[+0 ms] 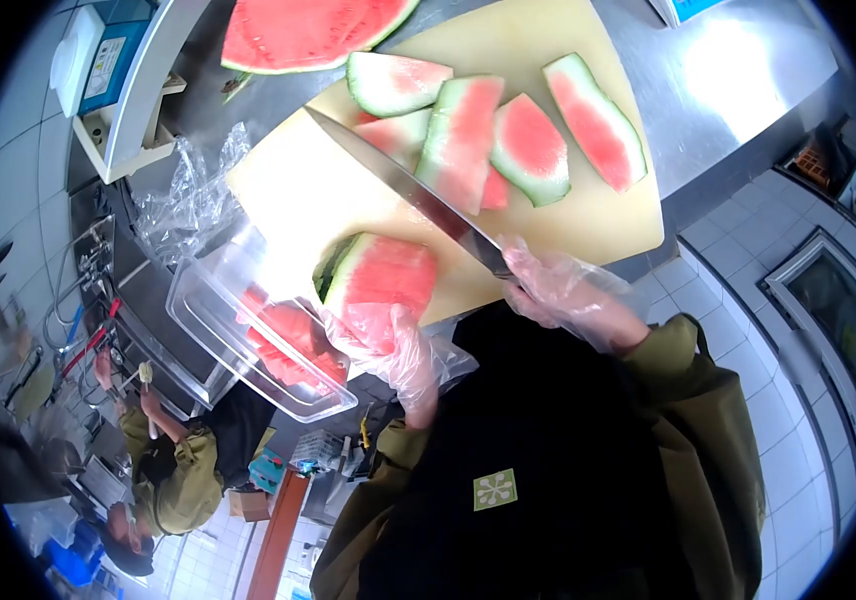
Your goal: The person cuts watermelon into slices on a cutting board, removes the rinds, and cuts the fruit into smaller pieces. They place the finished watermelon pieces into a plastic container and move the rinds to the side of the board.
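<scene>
My right hand [553, 287], in a clear plastic glove, is closed around the handle of a long kitchen knife [403, 185]. The blade points up and left over the cutting board [568, 245], beside several watermelon rind pieces [463, 135] with red flesh left on them. My left hand [388, 340], also gloved, grips a watermelon chunk [388, 272] at the board's near edge. Dark green rind shows on the chunk's left side. Just left of that hand, a clear plastic container [198, 325] holds cut watermelon [293, 345]. The glove partly hides the chunk's lower end.
A large cut watermelon [313, 30] lies on the steel counter [693, 130] beyond the board. Crumpled clear plastic [188, 190] sits at the left. Further left, a co-worker [183, 470] stands with a light-coloured tool in hand. A white-framed door or cabinet [828, 320] is at right.
</scene>
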### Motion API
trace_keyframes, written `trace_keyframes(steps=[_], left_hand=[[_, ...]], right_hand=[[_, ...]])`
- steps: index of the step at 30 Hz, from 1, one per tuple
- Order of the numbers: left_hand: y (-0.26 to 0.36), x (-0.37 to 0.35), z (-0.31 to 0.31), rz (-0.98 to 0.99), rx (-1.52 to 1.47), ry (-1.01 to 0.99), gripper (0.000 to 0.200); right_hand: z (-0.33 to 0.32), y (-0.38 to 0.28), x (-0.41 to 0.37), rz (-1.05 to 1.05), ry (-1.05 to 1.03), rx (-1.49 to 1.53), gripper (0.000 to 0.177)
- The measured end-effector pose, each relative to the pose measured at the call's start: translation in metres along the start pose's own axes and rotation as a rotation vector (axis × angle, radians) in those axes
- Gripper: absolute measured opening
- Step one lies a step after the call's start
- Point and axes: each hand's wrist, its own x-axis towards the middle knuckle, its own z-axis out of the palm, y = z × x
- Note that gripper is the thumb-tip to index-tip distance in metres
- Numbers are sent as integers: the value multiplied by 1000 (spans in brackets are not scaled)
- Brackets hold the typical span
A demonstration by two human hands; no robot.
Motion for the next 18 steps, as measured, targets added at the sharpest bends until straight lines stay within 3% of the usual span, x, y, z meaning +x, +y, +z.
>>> trace_keyframes(steps=[3,4,7,8,11,12,15,18], left_hand=[[2,8,-12,-44,-78,-137,68],[-7,13,-20,52,-65,-205,61],[-15,40,-57,104,232,-452,56],[-16,38,-59,14,162,-411,60],[-49,18,-58,116,33,-180,54],[-33,18,-53,33,128,-188,46],[-16,9,-33,-16,-186,-31,41],[-22,11,-35,123,-41,-35,40]], right_hand=[[-5,20,3,-210,59,-190,40],[-12,29,5,-218,-2,-229,40],[0,22,-4,-433,84,-663,41],[9,20,-5,-470,63,-564,44],[26,22,-13,-442,186,-1030,50],[28,34,-9,-464,236,-1188,55],[36,45,-1,-708,334,-1130,56],[41,41,-4,-649,257,-1196,49]])
